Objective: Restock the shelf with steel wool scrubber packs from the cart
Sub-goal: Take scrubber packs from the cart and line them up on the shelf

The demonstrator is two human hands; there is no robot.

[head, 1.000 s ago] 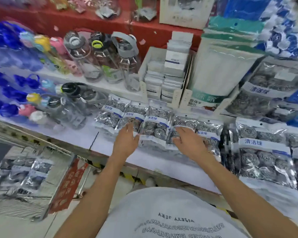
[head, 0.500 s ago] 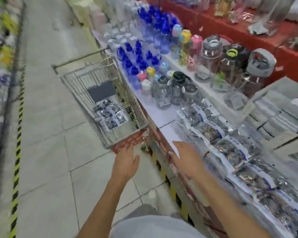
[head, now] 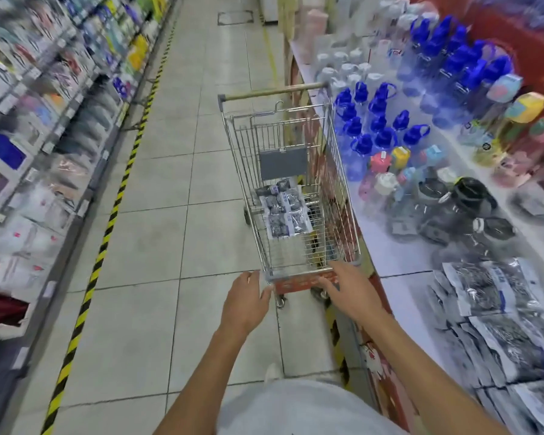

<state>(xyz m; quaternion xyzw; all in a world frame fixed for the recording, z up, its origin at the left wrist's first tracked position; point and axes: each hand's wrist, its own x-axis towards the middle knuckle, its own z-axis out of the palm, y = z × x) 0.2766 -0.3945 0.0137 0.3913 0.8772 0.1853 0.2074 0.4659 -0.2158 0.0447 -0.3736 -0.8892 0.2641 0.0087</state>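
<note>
Head | both hands (head: 244, 301) (head: 347, 285) empty nr cart (head: 343, 171) | packs (head: 285, 211) flat, lengthwise

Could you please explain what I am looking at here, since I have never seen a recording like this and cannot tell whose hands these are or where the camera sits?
There is no machine: a person wears a wide-angle camera on the head, looking forward and down a shop aisle. The left hand and right hand reach toward the near end of a wire shopping cart; both look open and hold nothing. Inside the cart lie a few steel wool scrubber packs. To the right runs a white shelf bearing more scrubber packs on the shelf, with blue-capped bottles further along. The picture is blurred by motion, so finer detail is unclear.
</note>
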